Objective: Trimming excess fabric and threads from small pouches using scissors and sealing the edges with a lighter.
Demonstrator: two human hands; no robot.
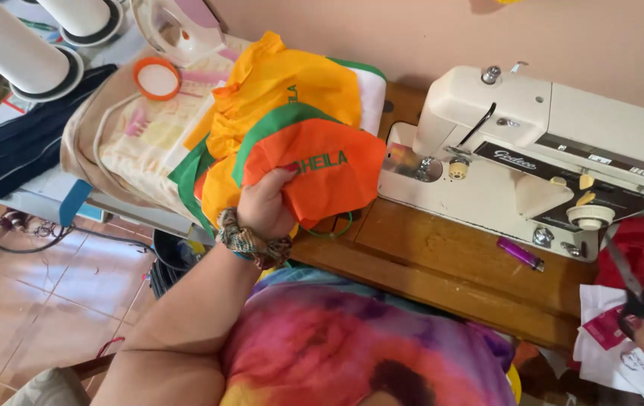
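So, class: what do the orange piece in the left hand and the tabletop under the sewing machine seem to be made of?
Orange piece: thin woven or non-woven fabric, matte; it creases softly where the left hand grips it.
Tabletop: wood, brown with visible grain and a slight sheen, probably varnished.
Sewing machine: cream body, glossy, painted metal or plastic; unclear which.

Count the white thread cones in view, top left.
2. One white thread cone lies at the far top-left corner, cut off by the frame; the second sits just right of it at the top edge. Both are cropped, so more may lie outside the frame.
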